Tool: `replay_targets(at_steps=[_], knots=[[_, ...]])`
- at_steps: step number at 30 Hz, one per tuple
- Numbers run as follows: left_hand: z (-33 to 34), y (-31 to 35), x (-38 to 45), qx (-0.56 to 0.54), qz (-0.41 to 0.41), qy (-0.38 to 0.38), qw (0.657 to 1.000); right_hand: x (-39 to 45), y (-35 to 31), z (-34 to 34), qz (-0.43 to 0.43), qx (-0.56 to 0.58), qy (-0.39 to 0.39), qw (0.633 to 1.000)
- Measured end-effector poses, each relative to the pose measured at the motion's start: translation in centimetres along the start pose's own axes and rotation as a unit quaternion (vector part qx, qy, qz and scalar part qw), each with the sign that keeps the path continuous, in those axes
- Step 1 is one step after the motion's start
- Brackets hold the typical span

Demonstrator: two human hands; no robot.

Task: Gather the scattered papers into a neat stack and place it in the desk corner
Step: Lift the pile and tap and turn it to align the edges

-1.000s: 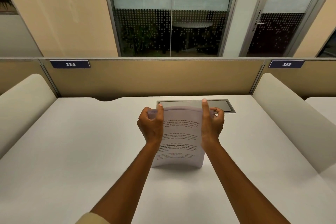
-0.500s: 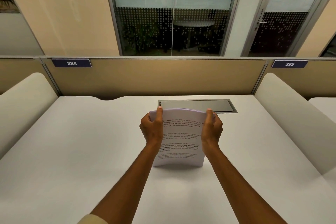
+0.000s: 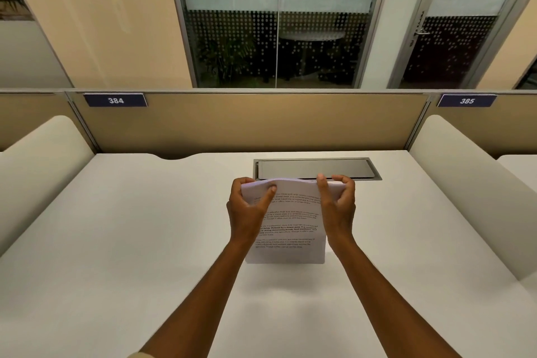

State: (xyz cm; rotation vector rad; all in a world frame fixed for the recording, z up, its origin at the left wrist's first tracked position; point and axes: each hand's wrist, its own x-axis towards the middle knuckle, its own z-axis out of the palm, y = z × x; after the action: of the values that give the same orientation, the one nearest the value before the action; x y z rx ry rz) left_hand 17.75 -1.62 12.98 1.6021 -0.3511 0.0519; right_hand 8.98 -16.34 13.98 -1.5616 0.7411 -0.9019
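A stack of white printed papers [image 3: 290, 227] stands on its lower edge in the middle of the white desk [image 3: 130, 241], its top bowed toward me. My left hand [image 3: 247, 209] grips the stack's upper left side, thumb across the front sheet. My right hand [image 3: 338, 206] holds the upper right side, fingers curled over the top edge. Both hands are shut on the stack. The bottom edge looks even and seems to rest on the desk.
A grey cable-box lid [image 3: 316, 169] is set into the desk just behind the papers. A tan partition [image 3: 261, 122] labelled 384 closes the back. Cream side dividers stand at left [image 3: 37, 160] and right [image 3: 465, 177]. The desk's back corners lie beside these dividers.
The top of the stack has bent further toward me. My left thumb slid down onto the front sheet and my right fingers curled over the top edge. The stack stays in place.
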Motion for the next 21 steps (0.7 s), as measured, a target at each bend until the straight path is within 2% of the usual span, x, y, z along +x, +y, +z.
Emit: replay_targets(at_steps=[3,7,15,18,21], knots=[[-0.6,-1.4,-0.6,0.019,-0.01,-0.007,1.0,-0.3,0.9,-0.5,-0.025,0.0,-0.056,0.998],[-0.4,-2.3,-0.7,0.04,-0.024,0.023,0.999,-0.5,1.3,-0.5,-0.042,-0.001,-0.121,0.992],[0.1,-0.7,0.9,0.012,-0.03,0.067,0.997,1.6,1.1,-0.9,-0.021,0.021,-0.151,0.988],[0.4,0.3,1.6,-0.009,-0.026,0.071,0.997,2.3,1.6,-1.1,0.014,-0.005,-0.168,0.986],[0.8,1.0,2.0,-0.009,-0.011,0.057,0.998,2.3,2.5,-1.1,0.019,-0.015,-0.152,0.988]])
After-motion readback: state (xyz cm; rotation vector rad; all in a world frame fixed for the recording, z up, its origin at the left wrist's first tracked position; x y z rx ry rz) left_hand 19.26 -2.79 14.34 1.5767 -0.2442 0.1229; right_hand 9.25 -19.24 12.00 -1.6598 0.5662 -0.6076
